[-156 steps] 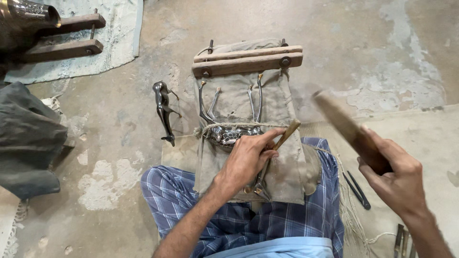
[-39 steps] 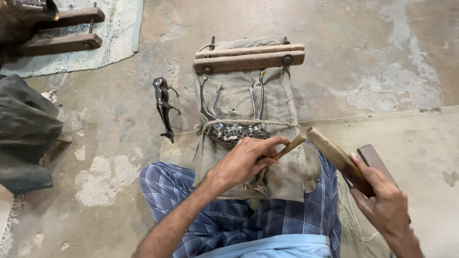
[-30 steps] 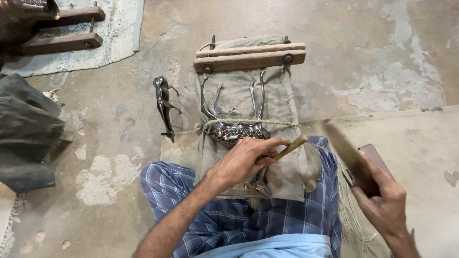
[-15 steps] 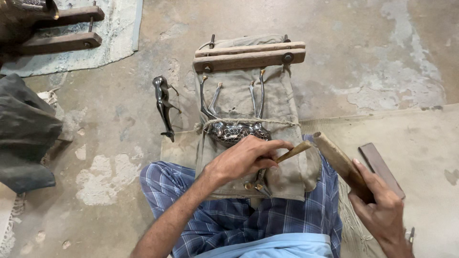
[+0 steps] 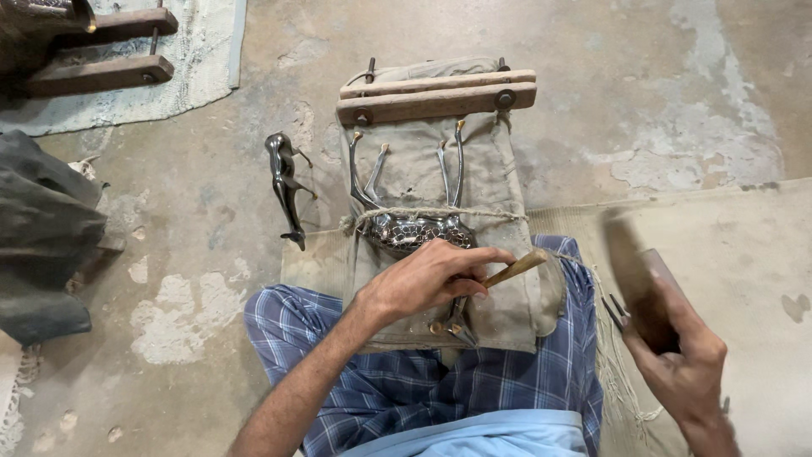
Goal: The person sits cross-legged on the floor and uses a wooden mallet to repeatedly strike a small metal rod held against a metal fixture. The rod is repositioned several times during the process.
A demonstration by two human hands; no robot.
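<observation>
Two hands at work over a cloth-wrapped block [image 5: 474, 178] resting on the person's lap and the concrete floor [image 5: 592, 51].

Left hand [image 5: 427, 279]: fingers curled and pinched around a small wooden-handled punch [image 5: 507, 271]. Handle's free end points up and to the right; the working tip slants down to the left, under the fingers, toward the lower edge of the metal figure [image 5: 410, 230]. Tip itself hidden by the hand.

Metal figure: shiny, patterned body, lying crosswise on the cloth, tied down with a loop of twine [image 5: 491, 213]. Thin legs or horns run away from the person toward the wooden clamp bars [image 5: 436, 95] at the far end of the block. Figure sits just beyond the left knuckles, touching or nearly so.

Right hand [image 5: 677, 360]: closed around a flat wooden mallet [image 5: 630, 271], which is blurred. Raised off to the right, well apart from the punch. Mallet's long axis runs up and to the left, its far end aimed roughly at the punch handle's exposed end. So the handle end lies left of the right hand and a little farther from the person; the left hand is already on it.

A second dark metal figure [image 5: 283, 186] lies on the floor left of the block, untouched. Checked cloth [image 5: 397, 389] covers the lap.
</observation>
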